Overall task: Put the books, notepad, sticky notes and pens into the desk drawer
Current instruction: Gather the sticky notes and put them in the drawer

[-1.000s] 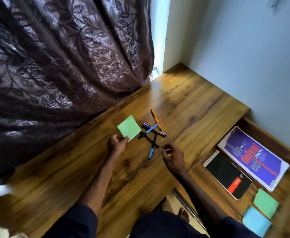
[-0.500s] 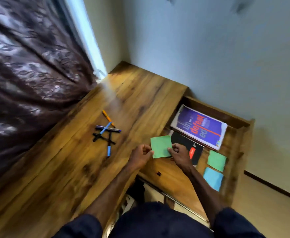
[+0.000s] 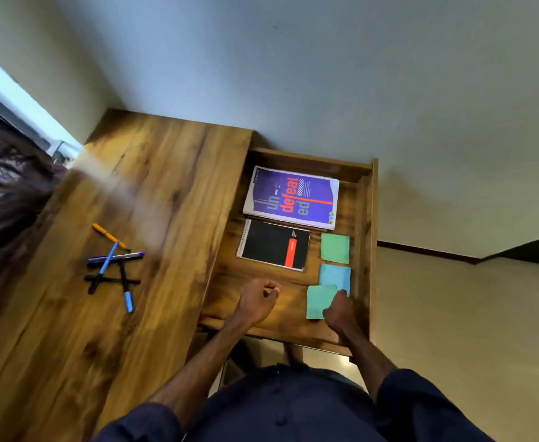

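The open wooden drawer [image 3: 365,218] holds a purple book [image 3: 290,196] at the back and a black spiral notepad [image 3: 273,244] in front of it. Along its right side lie a green sticky pad [image 3: 335,248] and a blue sticky pad [image 3: 335,275]. My right hand [image 3: 339,311] grips another green sticky pad [image 3: 317,301] low in the drawer's front right corner, overlapping the blue one. My left hand [image 3: 258,301] hovers over the drawer's front, fingers curled, holding nothing. Several pens [image 3: 112,266] lie crossed on the desk top [image 3: 153,193] to the left.
A dark patterned curtain [image 3: 3,193] hangs at the left edge by a bright window strip. A pale wall stands behind the desk and drawer. Light floor [image 3: 453,314] shows to the right of the drawer.
My view swung right from the desk to the drawer. The green sticky pad went from my left hand over the desk into my right hand, down in the drawer. My left hand let go.
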Available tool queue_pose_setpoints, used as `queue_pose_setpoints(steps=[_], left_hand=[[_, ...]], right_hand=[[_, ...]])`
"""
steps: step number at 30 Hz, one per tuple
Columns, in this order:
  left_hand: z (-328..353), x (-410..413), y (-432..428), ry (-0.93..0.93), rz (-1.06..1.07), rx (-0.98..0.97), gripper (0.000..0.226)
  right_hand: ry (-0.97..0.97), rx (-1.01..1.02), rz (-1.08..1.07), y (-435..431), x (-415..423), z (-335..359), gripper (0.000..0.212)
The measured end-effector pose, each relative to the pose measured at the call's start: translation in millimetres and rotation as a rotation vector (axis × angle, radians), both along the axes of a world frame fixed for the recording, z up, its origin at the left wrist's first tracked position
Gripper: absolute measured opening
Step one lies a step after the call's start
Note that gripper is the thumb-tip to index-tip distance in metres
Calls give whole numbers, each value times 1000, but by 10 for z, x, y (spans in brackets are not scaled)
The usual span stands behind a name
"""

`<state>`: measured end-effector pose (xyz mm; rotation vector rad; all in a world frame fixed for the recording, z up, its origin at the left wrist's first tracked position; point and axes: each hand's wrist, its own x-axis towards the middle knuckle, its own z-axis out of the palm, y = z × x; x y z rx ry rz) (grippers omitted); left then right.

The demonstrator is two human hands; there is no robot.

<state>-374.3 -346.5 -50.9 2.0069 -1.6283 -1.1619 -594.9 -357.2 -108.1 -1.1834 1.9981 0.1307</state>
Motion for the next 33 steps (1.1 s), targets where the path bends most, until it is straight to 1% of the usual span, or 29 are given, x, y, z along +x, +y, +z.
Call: queue_pose_setpoints(steps=[3,5,7,9,11,13,16,20,22,28,31,33], left_hand=[[-15,-2,-9,-7,-27,10,20],[-23,20,-17,-5,-23,12,19],[-13,39,-19,-3,-9,17,18],[-16,51,-25,12,15,34,17],[-18,55,-26,28,27,47,16],[-21,63,-23,34,30,61,16],[-46,99,-4,32,45,80,15],[-65,159,19,31,51,110,16],[-74,194,37,27,49,119,16],[-107,251,30,21,31,138,17],[-129,234,5,-3,10,140,18],[-147,199,-10,-12,-6,142,18]], right_hand=[[26,4,64,-17,7,-52,72],[96,-17,113,-39,27,-27,75],[213,-81,225,-83,56,8,75],[284,-122,374,-124,100,1,73],[288,-97,486,-143,173,-33,73],[278,-59,565,-133,228,-83,77],[264,-81,577,-110,178,-203,84],[286,-204,588,-146,-20,-355,89],[290,-225,613,-176,-78,-405,88],[333,-196,630,-200,-167,-473,76],[368,-195,649,-206,-181,-478,63],[387,-187,667,-216,-195,-458,48]])
